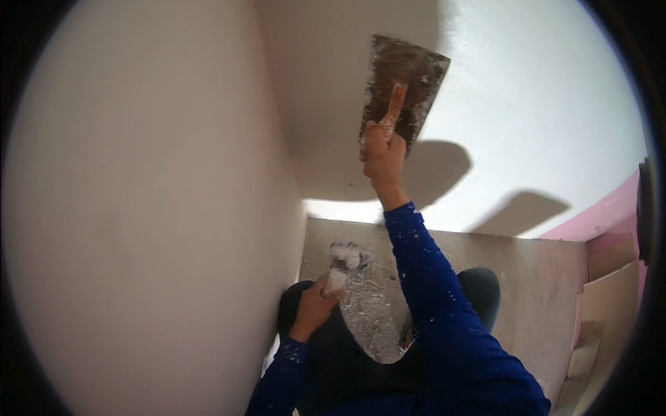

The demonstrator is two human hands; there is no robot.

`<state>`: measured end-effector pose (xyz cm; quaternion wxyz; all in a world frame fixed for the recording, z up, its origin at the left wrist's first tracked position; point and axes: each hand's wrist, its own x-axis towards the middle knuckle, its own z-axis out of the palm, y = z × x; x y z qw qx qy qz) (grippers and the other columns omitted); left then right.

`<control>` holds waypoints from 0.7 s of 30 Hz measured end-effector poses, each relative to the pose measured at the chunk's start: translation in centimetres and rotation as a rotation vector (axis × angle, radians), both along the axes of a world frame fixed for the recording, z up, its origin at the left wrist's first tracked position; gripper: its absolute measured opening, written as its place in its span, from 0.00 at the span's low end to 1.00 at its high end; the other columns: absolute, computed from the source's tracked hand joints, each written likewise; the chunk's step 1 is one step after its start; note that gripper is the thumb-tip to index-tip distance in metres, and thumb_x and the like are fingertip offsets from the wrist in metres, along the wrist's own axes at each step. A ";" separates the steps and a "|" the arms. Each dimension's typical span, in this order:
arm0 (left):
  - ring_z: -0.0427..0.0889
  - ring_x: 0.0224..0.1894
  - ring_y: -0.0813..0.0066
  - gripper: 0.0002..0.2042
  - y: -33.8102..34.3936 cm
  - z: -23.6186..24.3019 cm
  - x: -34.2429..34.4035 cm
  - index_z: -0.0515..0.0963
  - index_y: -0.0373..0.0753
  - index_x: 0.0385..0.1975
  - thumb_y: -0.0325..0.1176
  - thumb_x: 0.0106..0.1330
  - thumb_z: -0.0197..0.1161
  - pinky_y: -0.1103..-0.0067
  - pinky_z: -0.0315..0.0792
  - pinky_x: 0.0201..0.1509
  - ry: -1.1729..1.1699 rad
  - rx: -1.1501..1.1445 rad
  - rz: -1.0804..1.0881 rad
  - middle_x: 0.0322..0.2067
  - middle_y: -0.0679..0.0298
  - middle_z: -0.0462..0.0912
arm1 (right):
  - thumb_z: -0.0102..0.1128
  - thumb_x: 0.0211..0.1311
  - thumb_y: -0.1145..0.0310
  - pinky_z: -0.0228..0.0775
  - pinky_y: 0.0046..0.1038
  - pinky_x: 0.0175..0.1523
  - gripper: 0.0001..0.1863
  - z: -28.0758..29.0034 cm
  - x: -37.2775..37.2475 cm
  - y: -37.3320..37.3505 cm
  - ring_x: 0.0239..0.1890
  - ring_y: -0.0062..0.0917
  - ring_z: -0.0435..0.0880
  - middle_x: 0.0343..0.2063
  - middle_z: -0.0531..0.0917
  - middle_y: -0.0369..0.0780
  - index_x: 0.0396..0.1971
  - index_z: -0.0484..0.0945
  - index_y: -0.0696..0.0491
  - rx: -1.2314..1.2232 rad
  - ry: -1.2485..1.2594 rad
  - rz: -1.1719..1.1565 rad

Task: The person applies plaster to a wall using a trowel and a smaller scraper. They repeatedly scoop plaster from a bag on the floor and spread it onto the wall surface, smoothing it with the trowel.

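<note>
My right hand (381, 156) is closed round the orange handle of a wide metal trowel (423, 76), stretched out to the white wall (527, 104) in front of me, where the blade lies flat or very near the surface. My left hand (316, 308) is lower, near my knees, closed on a putty knife (336, 274) with white compound heaped on its upper end; the tool's edges are blurred. Both blue sleeves are flecked with white.
A smooth pale side wall (139, 194) rises close on my left, meeting the front wall in a corner. Below is a dusty concrete floor (520, 291) with white splatter between my knees. On the right, tan boards (607, 305) lean against a pink-edged surface (610, 201).
</note>
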<state>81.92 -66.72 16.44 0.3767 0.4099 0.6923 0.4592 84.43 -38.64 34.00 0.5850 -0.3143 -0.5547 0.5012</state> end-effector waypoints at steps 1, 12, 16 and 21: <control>0.85 0.30 0.65 0.28 -0.2 0.5 0.2 0.72 0.34 0.62 0.40 0.64 0.69 0.74 0.77 0.33 -0.062 -0.023 0.019 0.33 0.52 0.86 | 0.58 0.66 0.62 0.65 0.23 0.21 0.15 0.6 2.1 0.8 0.16 0.17 0.74 0.15 0.75 0.33 0.23 0.78 0.57 -0.015 0.041 0.014; 0.69 0.18 0.87 0.11 -2.2 4.1 -0.3 0.77 0.37 0.45 0.35 0.68 0.66 0.85 0.66 0.19 -0.220 -0.116 0.117 0.20 0.72 0.74 | 0.59 0.66 0.52 0.56 0.21 0.16 0.17 2.8 25.2 10.8 0.14 0.16 0.69 0.15 0.69 0.30 0.26 0.74 0.50 -0.065 -0.029 0.052; 0.69 0.17 0.87 0.11 -2.5 5.4 -0.2 0.77 0.38 0.46 0.34 0.68 0.65 0.85 0.65 0.19 -0.265 -0.115 0.115 0.20 0.72 0.74 | 0.58 0.65 0.50 0.55 0.22 0.16 0.17 3.3 30.7 12.9 0.15 0.18 0.69 0.17 0.69 0.31 0.30 0.72 0.49 -0.066 -0.103 -0.051; 0.69 0.17 0.86 0.11 -2.5 5.4 0.3 0.77 0.37 0.46 0.34 0.68 0.65 0.84 0.66 0.19 -0.285 -0.038 0.087 0.20 0.71 0.75 | 0.57 0.64 0.51 0.64 0.24 0.21 0.16 6.2 34.8 7.1 0.22 0.21 0.74 0.19 0.70 0.34 0.34 0.73 0.50 0.017 0.170 -0.097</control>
